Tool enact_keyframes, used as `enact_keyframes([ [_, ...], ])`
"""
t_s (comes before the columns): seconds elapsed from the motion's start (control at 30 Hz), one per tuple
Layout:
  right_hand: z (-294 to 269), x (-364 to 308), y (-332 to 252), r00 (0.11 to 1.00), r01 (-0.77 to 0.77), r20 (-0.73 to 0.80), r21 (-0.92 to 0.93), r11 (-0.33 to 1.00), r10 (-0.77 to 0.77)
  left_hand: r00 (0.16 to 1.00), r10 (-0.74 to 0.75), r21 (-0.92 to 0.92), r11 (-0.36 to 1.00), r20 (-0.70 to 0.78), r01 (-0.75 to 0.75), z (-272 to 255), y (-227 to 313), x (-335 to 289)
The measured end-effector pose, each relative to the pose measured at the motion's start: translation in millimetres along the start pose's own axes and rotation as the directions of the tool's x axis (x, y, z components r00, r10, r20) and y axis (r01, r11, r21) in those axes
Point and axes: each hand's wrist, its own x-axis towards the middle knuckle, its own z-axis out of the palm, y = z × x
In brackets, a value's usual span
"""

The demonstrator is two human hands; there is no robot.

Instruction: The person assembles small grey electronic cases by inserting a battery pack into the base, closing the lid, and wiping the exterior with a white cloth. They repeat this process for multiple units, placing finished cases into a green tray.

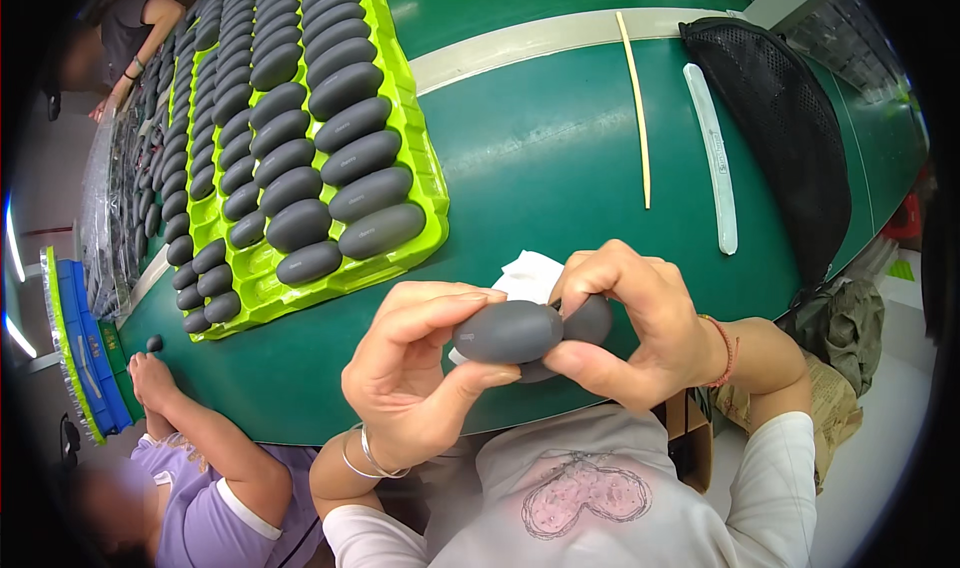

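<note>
In front of my chest, my left hand (405, 368) is closed on one end of a dark grey, smooth oval case (508, 332), thumb below and fingers above. My right hand (645, 333) pinches at its other end, fingertips bent over the top and thumb pressed against the lower edge. Another dark grey rounded piece (588, 320) shows behind, within the right fingers; whether it is joined to the first I cannot tell. A crumpled white tissue or cloth (532, 276) sticks out between the two hands, its lower part hidden.
Bright green trays (432, 208) with many rows of similar dark oval pieces fill the table's left. A thin yellow stick (638, 118), a pale flat strip (712, 158) and a black mesh pouch (775, 118) lie at right. Co-workers' arms (215, 433) reach in at left, beside a blue crate (92, 343).
</note>
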Motion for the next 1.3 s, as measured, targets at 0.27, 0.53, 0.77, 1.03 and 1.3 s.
enact_keyframes([
  [0.27, -3, 1, 1, 0.983, -0.149, 0.12, 0.069, 0.986, 0.14, 0.997, 0.066, 0.198, 0.979, -0.049, -0.055, 5, -3, -1],
  [0.53, -9, 4, 1, 0.917, -0.359, 0.252, 0.182, 0.915, 0.31, 0.998, -0.032, 0.109, 0.993, -0.052, 0.037, 6, -1, -1],
  [0.77, -9, 5, -1, 0.911, -0.373, 0.27, 0.216, 0.903, 0.311, 1.0, -0.017, 0.104, 0.994, -0.008, 0.018, 5, -4, -1],
  [1.03, -15, 8, 0, 0.886, -0.419, 0.309, 0.217, 0.882, 0.345, 0.977, -0.203, -0.169, 0.967, -0.061, 0.191, -1, -3, -1],
  [1.3, -16, 7, -1, 0.88, -0.443, 0.308, 0.266, 0.856, 0.36, 0.946, -0.313, -0.227, 0.93, -0.08, 0.288, -2, 0, 0],
])
